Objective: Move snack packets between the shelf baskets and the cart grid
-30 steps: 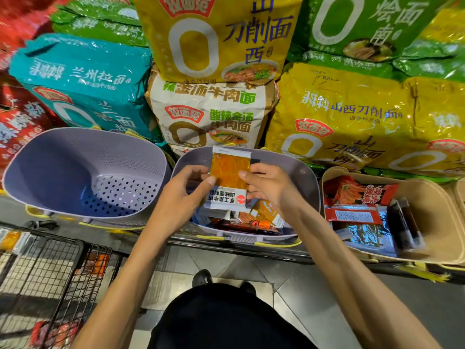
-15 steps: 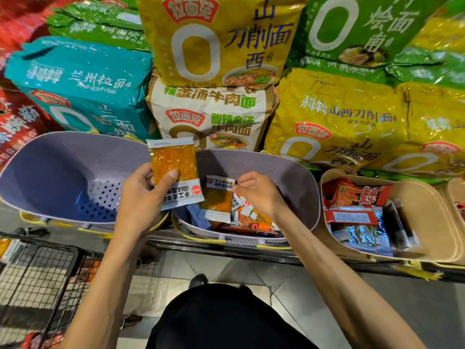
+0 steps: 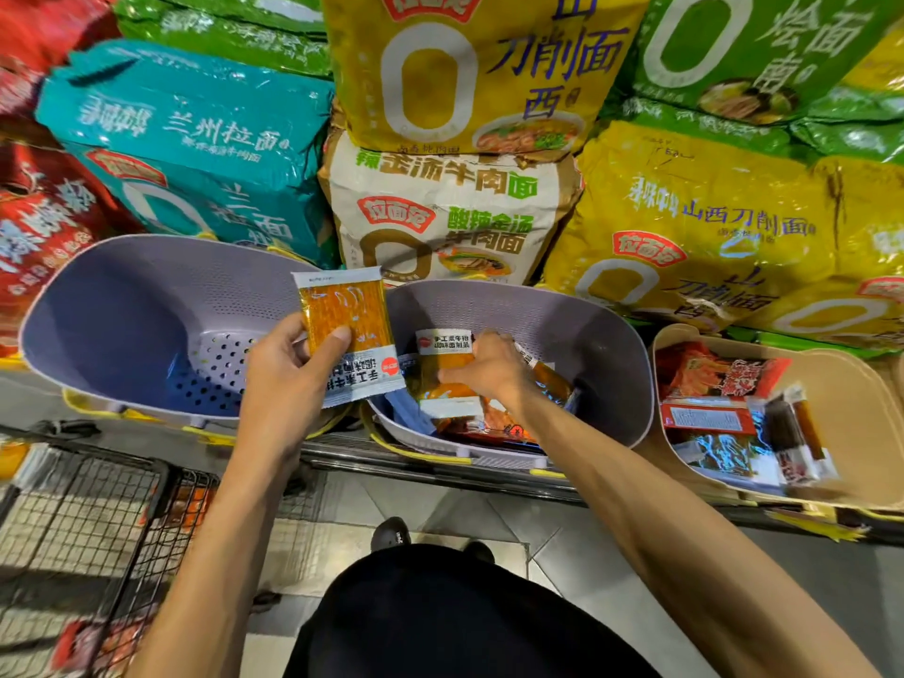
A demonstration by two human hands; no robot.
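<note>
My left hand (image 3: 286,379) holds an orange snack packet (image 3: 348,330) upright, thumb across its front, over the gap between two lilac baskets. The left lilac basket (image 3: 122,296) holds nothing that I can see. My right hand (image 3: 482,367) reaches into the middle lilac basket (image 3: 587,335) and grips a second orange packet (image 3: 442,369) that lies on a pile of several packets. The black wire cart grid (image 3: 98,511) sits at the lower left, with orange and red packets showing through its mesh.
A beige basket (image 3: 870,408) at the right holds red, blue and dark snack packets. Large noodle bags (image 3: 455,208) are stacked behind the baskets. The metal shelf edge (image 3: 440,474) runs below them, and grey floor tiles and my shoes lie underneath.
My left hand took the orange packet away to the left, over the basket gap. My right hand dropped into the middle basket and closed on another orange packet.
</note>
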